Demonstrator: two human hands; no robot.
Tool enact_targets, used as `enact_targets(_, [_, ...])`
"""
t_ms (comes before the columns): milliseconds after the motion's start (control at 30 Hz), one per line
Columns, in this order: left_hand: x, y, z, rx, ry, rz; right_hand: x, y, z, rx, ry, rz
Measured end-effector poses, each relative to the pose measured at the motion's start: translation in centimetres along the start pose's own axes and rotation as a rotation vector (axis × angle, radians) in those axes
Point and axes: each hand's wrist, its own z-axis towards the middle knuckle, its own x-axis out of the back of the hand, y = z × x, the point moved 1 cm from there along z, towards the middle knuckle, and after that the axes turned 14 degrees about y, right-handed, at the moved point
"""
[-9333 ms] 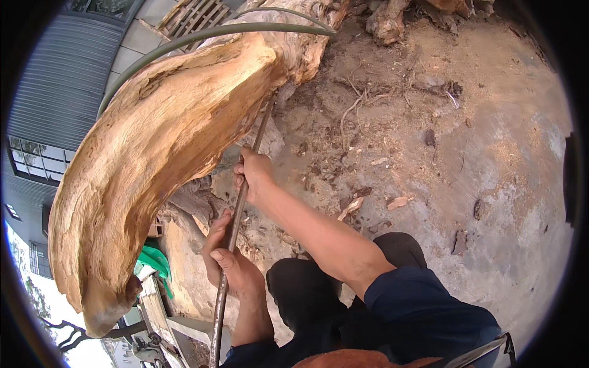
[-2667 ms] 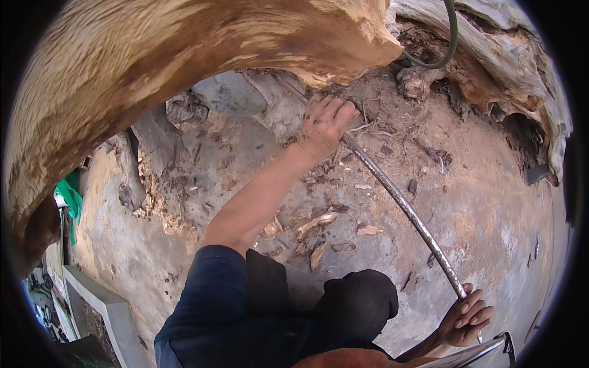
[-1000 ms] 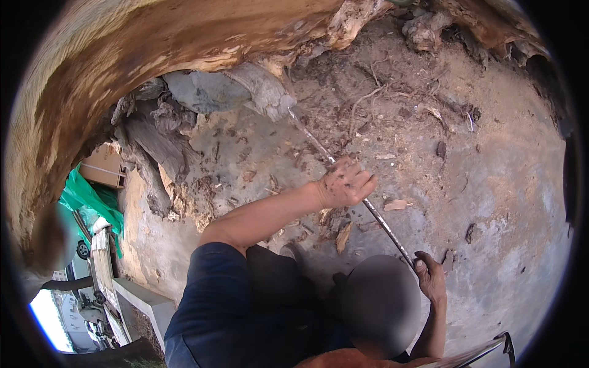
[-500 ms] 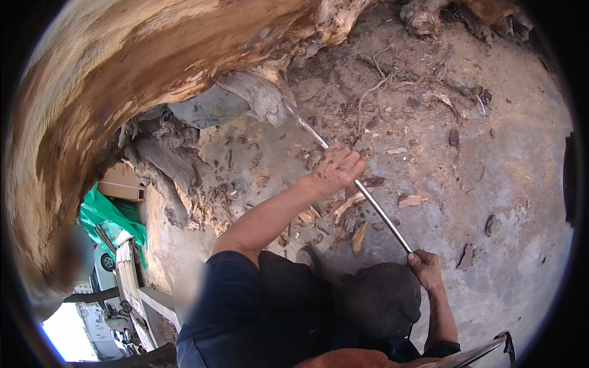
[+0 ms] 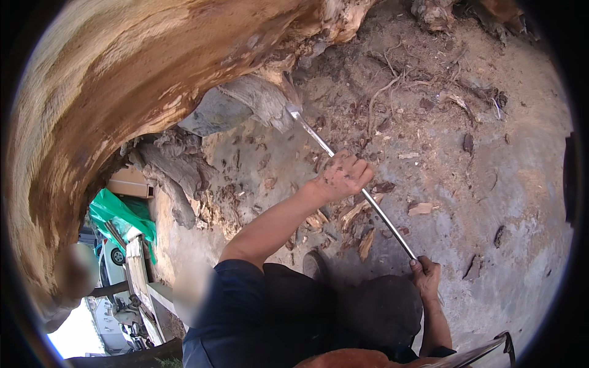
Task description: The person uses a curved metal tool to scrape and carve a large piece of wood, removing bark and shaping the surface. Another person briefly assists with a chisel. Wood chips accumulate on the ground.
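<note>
A long shiny metal bar with a flat chisel-like tip [image 5: 392, 228] slants across the middle of the view. My left hand [image 5: 345, 176], dirt-smudged, is wrapped over the bar around its middle. Lower right, my right hand [image 5: 427, 277] closes on the bar's near end, thumb along it. The flat tip meets the broken end of a weathered grey root [image 5: 262, 101] under the big trunk; how far it bites into the wood cannot be made out. My dark trousered knee [image 5: 386, 306] is beside the right hand.
A huge curved, stripped trunk [image 5: 141, 67] arches over the upper left. A grey stone [image 5: 218, 112] sits under it. Wood chips [image 5: 366, 244] and thin roots [image 5: 381, 92] litter the ground. Far left are a green sheet [image 5: 119, 214], a cardboard box [image 5: 130, 182] and a parked car [image 5: 115, 256].
The whole view has shifted slightly, moving the ground right and down. More of the bar tip's flat face shows at the root. Both hands keep their hold on the bar.
</note>
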Motion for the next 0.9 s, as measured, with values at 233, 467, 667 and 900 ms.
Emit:
enact_targets(233, [2.1, 0.0, -0.9, 0.096, -0.098, -0.142, -3.8, 2.8, -1.8, -0.114, -0.093, 0.096])
enact_targets(467, [4.4, 3.0, -2.5, 1.586, 0.189, -0.973, -3.0, 2.4, -1.9, -0.183, -0.115, 0.141])
enact_targets(667, [1.8, -0.6, 0.8, 2.300, 0.516, -1.568, -3.6, 1.6, -3.2, -0.242, -0.148, 0.177])
enact_targets(900, [2.2, 0.1, 1.5, 2.323, 0.489, -1.187, -4.3, 0.6, -4.0, -0.358, -0.277, 0.318])
